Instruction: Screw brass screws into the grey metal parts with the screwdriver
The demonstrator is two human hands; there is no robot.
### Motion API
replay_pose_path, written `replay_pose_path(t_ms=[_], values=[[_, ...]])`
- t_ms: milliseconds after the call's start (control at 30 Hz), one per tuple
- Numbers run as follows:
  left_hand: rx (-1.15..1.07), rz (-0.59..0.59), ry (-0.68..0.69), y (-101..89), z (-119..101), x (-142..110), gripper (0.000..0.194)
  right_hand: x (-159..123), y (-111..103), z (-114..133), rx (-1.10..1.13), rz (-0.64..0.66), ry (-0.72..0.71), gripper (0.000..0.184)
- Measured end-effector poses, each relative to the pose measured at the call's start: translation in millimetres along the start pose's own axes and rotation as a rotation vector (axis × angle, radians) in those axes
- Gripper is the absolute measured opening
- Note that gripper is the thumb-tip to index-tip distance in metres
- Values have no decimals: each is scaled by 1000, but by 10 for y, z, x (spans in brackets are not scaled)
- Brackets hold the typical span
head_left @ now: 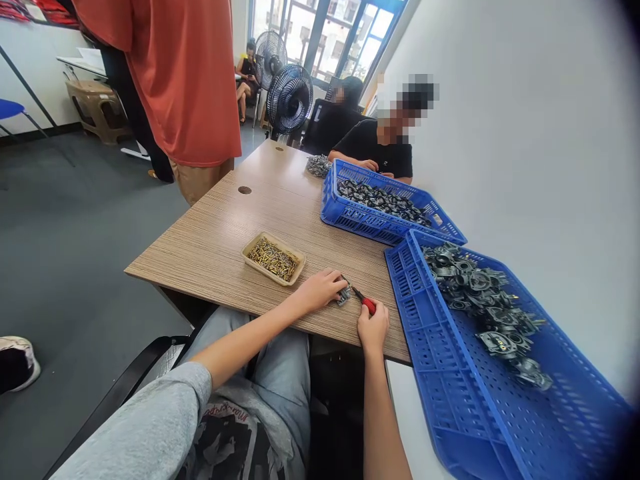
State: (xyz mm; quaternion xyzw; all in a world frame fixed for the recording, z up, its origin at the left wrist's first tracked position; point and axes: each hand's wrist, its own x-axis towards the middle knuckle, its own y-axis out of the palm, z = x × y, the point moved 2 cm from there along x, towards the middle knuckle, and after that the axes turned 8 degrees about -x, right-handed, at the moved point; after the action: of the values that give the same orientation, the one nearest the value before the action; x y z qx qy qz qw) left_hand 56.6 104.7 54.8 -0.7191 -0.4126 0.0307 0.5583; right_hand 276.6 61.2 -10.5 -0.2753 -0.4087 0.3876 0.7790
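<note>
Near the front edge of the wooden table (210,247), my left hand (321,291) is closed on a small grey metal part (344,294), its fingers covering much of it. My right hand (374,325) grips a screwdriver with a red and black handle (369,305). Its shaft points up and left, and the tip meets or lies close to the metal part; exact contact is too small to tell. Left of my hands stands a beige tray (249,258) full of small brass-coloured pieces.
A blue crate (425,320) with several grey metal castings (470,280) stands close on my right. Behind it, another blue crate (350,215) holds dark parts. A pile of grey parts (318,165) lies farther back, near a seated person (395,153). Someone in a red shirt (185,87) stands at left.
</note>
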Motion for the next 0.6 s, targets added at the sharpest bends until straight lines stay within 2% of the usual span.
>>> replay_pose_path(t_ms=[167, 267, 367, 500, 600], values=[[-78, -65, -40, -24, -40, -130, 29, 2, -1, -27, 32, -27, 41, 32], [-95, -98, -139, -21, -106, -271, 30, -6, -3, -47, 57, -34, 81, 33], [-92, -192, -259, -9, -180, -402, 35, -3, -5, -50, 91, -29, 120, 36], [-71, -294, -377, 31, -203, -501, 40, 52, -63, -17, 168, 28, 118, 45], [-89, -315, -367, 66, -150, -527, 37, 94, -213, 32, 251, 123, 86, 53]])
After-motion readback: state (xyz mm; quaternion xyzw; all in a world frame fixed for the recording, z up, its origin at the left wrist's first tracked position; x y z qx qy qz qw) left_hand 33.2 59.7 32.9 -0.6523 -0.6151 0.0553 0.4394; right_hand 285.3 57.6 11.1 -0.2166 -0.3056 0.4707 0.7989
